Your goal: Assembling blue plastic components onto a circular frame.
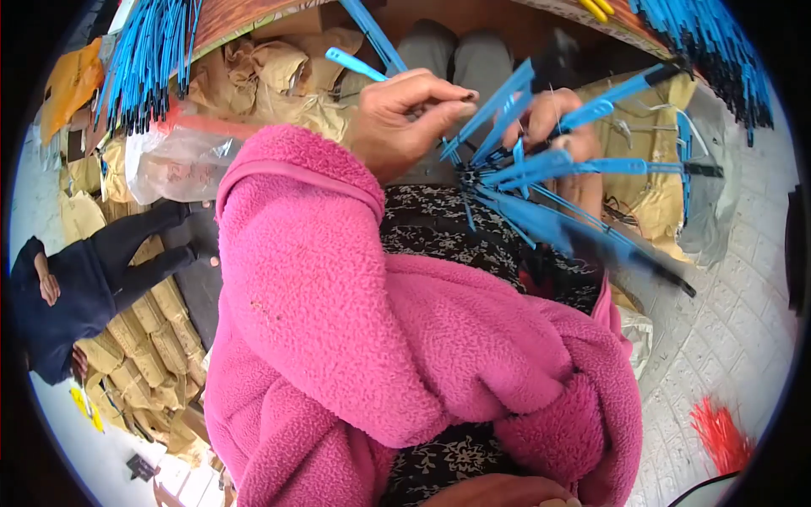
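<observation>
My left hand (404, 118) comes out of a thick pink fleece sleeve (338, 279) and pinches a thin dark rod between thumb and fingers, close to a fan of blue plastic ribs (541, 169). My right hand (562, 139) sits behind the ribs and grips the bundle where the ribs meet. The blue ribs spread out to the right and lower right, some ending in black tips (676, 283). A patterned black and white cloth (448, 224) lies under the hands on my lap.
Bundles of blue rods with black ends hang at the upper left (148, 59) and upper right (710, 51). Brown paper-wrapped packs (144, 338) are stacked on the left. A person in dark clothes (76, 296) sits at the left. Red strands (718, 435) lie on the paved floor.
</observation>
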Demonstrator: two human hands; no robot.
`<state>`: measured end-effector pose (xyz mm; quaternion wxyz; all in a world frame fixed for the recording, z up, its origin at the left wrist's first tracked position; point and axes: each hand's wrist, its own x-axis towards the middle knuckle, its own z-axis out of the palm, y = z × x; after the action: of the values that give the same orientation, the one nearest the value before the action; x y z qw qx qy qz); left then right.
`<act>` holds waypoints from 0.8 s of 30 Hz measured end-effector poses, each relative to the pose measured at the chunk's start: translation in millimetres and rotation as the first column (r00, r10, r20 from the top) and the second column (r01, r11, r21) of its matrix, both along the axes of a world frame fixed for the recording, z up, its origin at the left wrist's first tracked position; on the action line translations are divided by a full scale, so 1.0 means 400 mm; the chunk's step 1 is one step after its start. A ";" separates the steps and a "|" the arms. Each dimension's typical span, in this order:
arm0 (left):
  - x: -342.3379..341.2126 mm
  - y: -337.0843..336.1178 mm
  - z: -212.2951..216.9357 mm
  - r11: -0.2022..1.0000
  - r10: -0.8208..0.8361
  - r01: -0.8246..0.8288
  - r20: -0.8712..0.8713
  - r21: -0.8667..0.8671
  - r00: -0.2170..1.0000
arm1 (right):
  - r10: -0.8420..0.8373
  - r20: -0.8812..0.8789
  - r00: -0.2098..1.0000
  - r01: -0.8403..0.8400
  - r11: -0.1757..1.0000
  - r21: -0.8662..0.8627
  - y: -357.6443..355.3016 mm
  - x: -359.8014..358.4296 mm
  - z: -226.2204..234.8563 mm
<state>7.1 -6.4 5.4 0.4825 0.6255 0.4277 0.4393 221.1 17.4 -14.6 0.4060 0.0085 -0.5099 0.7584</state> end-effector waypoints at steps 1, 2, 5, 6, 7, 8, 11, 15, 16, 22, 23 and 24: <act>0.012 0.004 0.014 0.998 -0.001 -0.002 0.047 0.060 0.999 | -0.093 -0.009 0.996 0.092 0.992 -0.087 -0.012 -0.001 0.002; 0.018 0.009 0.021 0.997 -0.007 0.003 0.052 0.079 0.999 | -0.186 -0.019 0.982 0.181 0.969 -0.166 -0.013 0.000 0.009; 0.025 0.009 0.017 0.999 -0.023 0.021 0.069 0.041 0.997 | -0.194 0.030 0.981 0.196 0.966 -0.170 -0.028 -0.005 0.031; 0.024 0.012 0.007 0.999 -0.032 0.029 0.062 0.043 0.998 | -0.197 0.050 0.979 0.203 0.961 -0.189 -0.036 -0.009 0.029; 0.025 0.017 -0.004 0.998 -0.021 0.018 0.069 0.052 0.997 | -0.205 0.040 0.978 0.209 0.959 -0.190 -0.039 -0.012 0.027; 0.025 0.023 -0.014 0.998 -0.011 0.007 0.074 0.061 0.997 | -0.246 0.075 0.966 0.255 0.956 -0.146 -0.041 -0.014 0.025; 0.027 0.024 -0.038 0.999 -0.022 0.018 0.127 0.027 0.992 | -0.349 0.128 0.928 0.360 0.930 -0.072 -0.046 -0.010 0.026; 0.019 0.029 -0.056 0.998 -0.047 0.056 0.206 -0.038 0.978 | -0.311 0.247 0.918 0.317 0.948 0.017 -0.054 0.004 0.028; 0.012 0.031 -0.059 0.998 -0.058 0.061 0.169 -0.012 0.984 | -0.308 0.254 0.917 0.309 0.950 0.036 -0.050 0.002 0.020; 0.038 0.034 -0.016 0.994 -0.086 0.101 0.241 -0.052 0.967 | -0.292 0.153 0.944 0.290 0.956 0.032 -0.040 0.031 0.033; 0.048 0.038 -0.010 0.991 -0.111 0.126 0.249 -0.045 0.962 | -0.297 0.158 0.942 0.294 0.955 0.039 -0.033 0.041 0.036; 0.060 0.044 -0.006 0.988 -0.137 0.151 0.257 -0.037 0.957 | -0.305 0.143 0.942 0.304 0.952 0.029 -0.024 0.053 0.035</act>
<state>31.2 11.0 2.9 0.5815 0.5797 0.3280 0.4672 242.4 7.9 -0.7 0.4801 -0.1244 -0.5358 0.6833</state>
